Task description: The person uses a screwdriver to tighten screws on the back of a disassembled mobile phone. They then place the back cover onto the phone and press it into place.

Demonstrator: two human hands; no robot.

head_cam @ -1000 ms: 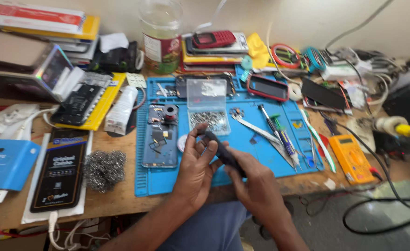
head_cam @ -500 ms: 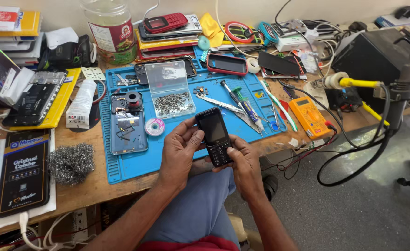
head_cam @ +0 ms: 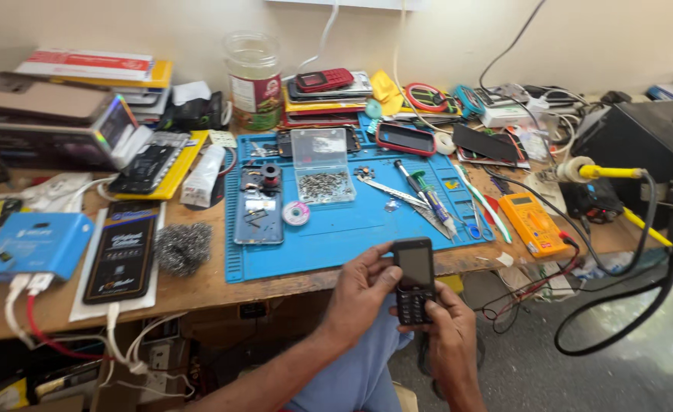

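Cluttered with repair gear, the wooden surface fills the upper and middle frame, with one blue work mat at its centre. Below the mat's front edge, low in the middle of the frame, both hands hold one black keypad phone over the person's lap. Its long axis runs nearly up and down the frame, dark screen end toward the mat, keypad end toward the person. The left hand curls around the phone's left side, thumb on its edge; the right hand closes under the lower end, thumb on the keys. On the mat lie one clear box of screws and one opened smartphone. One orange multimeter sits at the right. Compared with half a second ago, the phone sits lower in the frame and more upright
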